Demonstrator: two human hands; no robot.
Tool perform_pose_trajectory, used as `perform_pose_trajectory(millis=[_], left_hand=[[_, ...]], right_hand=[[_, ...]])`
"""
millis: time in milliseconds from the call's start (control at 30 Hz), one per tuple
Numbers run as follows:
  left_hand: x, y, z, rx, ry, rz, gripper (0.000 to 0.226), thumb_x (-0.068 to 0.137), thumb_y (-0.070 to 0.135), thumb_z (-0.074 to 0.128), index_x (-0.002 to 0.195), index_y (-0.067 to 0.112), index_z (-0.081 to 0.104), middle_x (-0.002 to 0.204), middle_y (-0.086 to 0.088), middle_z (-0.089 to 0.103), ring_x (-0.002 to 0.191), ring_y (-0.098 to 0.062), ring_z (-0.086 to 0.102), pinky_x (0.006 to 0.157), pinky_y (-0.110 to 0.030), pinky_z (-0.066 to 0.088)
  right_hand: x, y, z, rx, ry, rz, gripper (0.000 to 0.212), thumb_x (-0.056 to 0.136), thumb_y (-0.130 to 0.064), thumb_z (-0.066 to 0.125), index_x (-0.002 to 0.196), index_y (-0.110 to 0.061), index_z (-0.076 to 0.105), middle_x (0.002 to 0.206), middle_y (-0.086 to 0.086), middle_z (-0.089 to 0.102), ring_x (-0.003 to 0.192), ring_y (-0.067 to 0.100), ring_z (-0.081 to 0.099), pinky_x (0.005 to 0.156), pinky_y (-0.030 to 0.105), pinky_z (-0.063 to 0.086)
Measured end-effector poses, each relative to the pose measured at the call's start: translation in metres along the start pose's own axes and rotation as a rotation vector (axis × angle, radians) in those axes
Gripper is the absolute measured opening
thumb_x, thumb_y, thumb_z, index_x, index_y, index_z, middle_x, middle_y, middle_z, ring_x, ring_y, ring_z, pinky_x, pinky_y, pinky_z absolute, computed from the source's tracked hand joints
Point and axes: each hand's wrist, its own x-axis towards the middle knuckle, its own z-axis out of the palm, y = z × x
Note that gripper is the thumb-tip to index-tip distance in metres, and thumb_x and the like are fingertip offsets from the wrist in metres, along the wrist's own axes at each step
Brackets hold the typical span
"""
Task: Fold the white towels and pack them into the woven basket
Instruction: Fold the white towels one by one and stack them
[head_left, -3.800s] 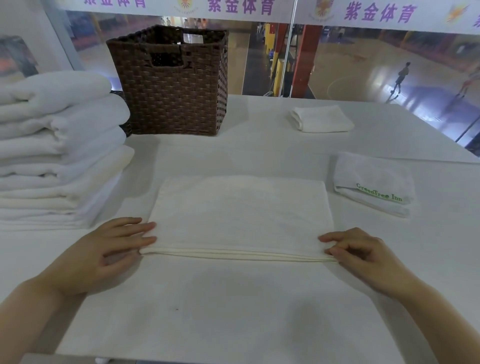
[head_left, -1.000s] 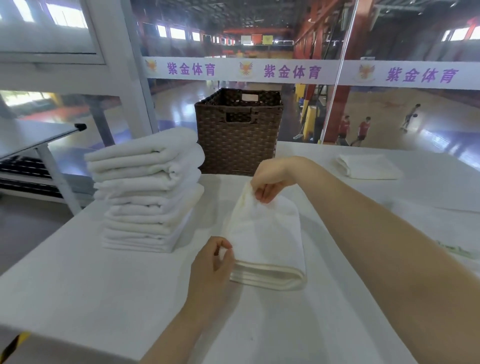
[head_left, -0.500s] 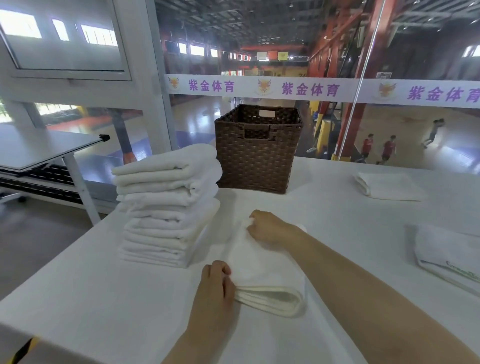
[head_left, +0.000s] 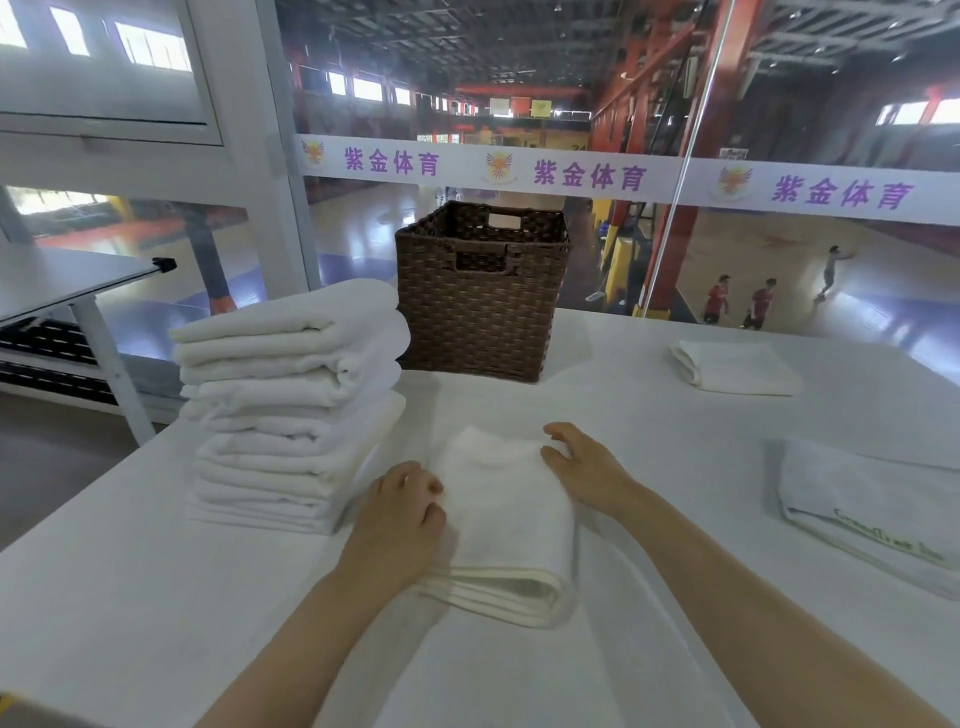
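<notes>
The last fold is down: my right hand, which had the far end lifted a second ago, now lies with loose fingers at the folded towel's two o'clock corner. My left hand rests at nine o'clock, fingers curled against the edge. The towel sits compact before me, the woven basket at twelve o'clock, apart. I judge it ready for packing.

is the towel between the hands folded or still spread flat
Folded. The towel lies as a compact bundle with stacked layers showing at its near edge, left hand and right hand at its sides.
</notes>
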Motion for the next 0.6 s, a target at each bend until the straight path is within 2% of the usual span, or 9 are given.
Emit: perform_pose_trajectory(millis=[67, 133, 233, 400, 600], left_hand=[[0.018, 0.015, 0.008, 0.055, -0.039, 0.054, 0.041, 0.091, 0.030, 0.036, 0.127, 0.015, 0.050, 0.139, 0.000, 0.040, 0.131, -0.024, 0.037, 0.100, -0.030, 0.033], [0.035, 0.029, 0.018, 0.125, -0.113, 0.093, 0.046, 0.098, 0.025, 0.038, 0.143, 0.021, 0.037, 0.158, 0.000, 0.022, 0.144, -0.022, 0.018, 0.114, -0.036, 0.023], [0.056, 0.041, 0.033, 0.270, -0.225, 0.150, 0.051, 0.103, 0.034, 0.029, 0.153, 0.028, 0.022, 0.164, 0.003, 0.008, 0.150, -0.021, 0.003, 0.120, -0.041, 0.007], [0.068, 0.035, 0.050, 0.422, -0.321, 0.159, 0.053, 0.103, 0.047, 0.020, 0.154, 0.032, 0.016, 0.163, 0.007, 0.010, 0.150, -0.015, 0.001, 0.121, -0.042, 0.002], [0.057, 0.035, 0.055, 0.434, -0.353, 0.137, 0.060, 0.100, 0.055, 0.021, 0.155, 0.031, 0.011, 0.162, 0.006, 0.013, 0.148, -0.017, 0.010, 0.117, -0.039, 0.016]], right_hand=[[-0.002, 0.005, 0.005, -0.008, -0.004, 0.027, 0.043, 0.100, -0.032, 0.049, 0.141, -0.018, 0.046, 0.143, 0.003, 0.049, 0.130, 0.021, 0.045, 0.099, 0.021, 0.029], [-0.005, 0.007, 0.008, -0.035, -0.011, 0.017, 0.044, 0.097, -0.034, 0.053, 0.138, -0.019, 0.047, 0.139, 0.004, 0.050, 0.126, 0.021, 0.047, 0.098, 0.022, 0.031], [-0.010, 0.008, 0.011, -0.082, -0.057, 0.008, 0.046, 0.095, -0.035, 0.057, 0.137, -0.020, 0.047, 0.135, 0.006, 0.050, 0.123, 0.023, 0.047, 0.102, 0.030, 0.035], [-0.021, 0.018, 0.006, -0.150, -0.052, 0.006, 0.050, 0.092, -0.043, 0.058, 0.135, -0.020, 0.047, 0.130, 0.005, 0.052, 0.122, 0.024, 0.048, 0.103, 0.037, 0.039], [-0.033, 0.026, -0.003, -0.265, -0.063, -0.010, 0.050, 0.092, -0.053, 0.053, 0.133, -0.025, 0.044, 0.128, 0.001, 0.051, 0.120, 0.022, 0.045, 0.101, 0.037, 0.034]])
